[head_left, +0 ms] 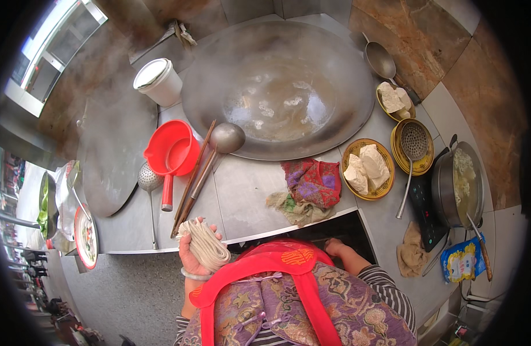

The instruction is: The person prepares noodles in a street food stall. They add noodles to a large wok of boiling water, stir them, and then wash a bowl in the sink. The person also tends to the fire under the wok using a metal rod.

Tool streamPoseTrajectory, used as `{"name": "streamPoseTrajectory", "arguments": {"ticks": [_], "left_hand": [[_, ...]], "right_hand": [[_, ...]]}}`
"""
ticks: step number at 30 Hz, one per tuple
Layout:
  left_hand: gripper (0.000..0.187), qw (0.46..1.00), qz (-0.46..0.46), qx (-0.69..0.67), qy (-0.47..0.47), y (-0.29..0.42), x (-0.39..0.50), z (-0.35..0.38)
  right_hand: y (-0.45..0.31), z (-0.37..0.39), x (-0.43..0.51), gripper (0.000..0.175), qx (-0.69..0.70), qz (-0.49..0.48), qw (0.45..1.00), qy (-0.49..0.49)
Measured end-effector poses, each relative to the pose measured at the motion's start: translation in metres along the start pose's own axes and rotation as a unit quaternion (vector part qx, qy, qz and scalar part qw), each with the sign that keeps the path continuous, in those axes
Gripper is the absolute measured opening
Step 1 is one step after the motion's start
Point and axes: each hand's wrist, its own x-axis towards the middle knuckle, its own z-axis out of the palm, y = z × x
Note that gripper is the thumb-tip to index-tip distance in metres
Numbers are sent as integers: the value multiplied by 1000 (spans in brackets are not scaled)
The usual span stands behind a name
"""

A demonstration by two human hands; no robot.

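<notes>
My left hand [190, 257] holds a folded bundle of pale noodles [205, 245] upright at the counter's front edge. A bracelet circles that wrist. My right hand [333, 247] is low by the dark opening [349, 233] in the counter front, partly hidden by the red apron [269, 264]; what its fingers do cannot be made out. Ahead, a huge wok [265, 149] holds steaming, cloudy liquid with patches of foam. Long wooden chopsticks [194, 177] and a steel ladle [227, 137] lean at its left rim, beside a red plastic dipper [172, 147].
Folded cloths [313, 184] lie near the opening. To the right are a plate of white chunks [369, 168], a skimmer [414, 140] on stacked plates and a pot [442, 186] on an induction cooker [425, 207]. Leftward are a white bucket [163, 88] and a large round lid [116, 164].
</notes>
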Motion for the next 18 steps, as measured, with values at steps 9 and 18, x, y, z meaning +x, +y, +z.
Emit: {"name": "streamPoseTrajectory", "arguments": {"ticks": [9, 18], "left_hand": [[46, 1000, -16, 8, 10, -3, 7, 5], [43, 999, -38, 36, -6, -7, 35, 16]], "right_hand": [[6, 1, 1, 29, 32, 10, 999, -17], [29, 19, 5, 27, 36, 16, 999, 5]]}}
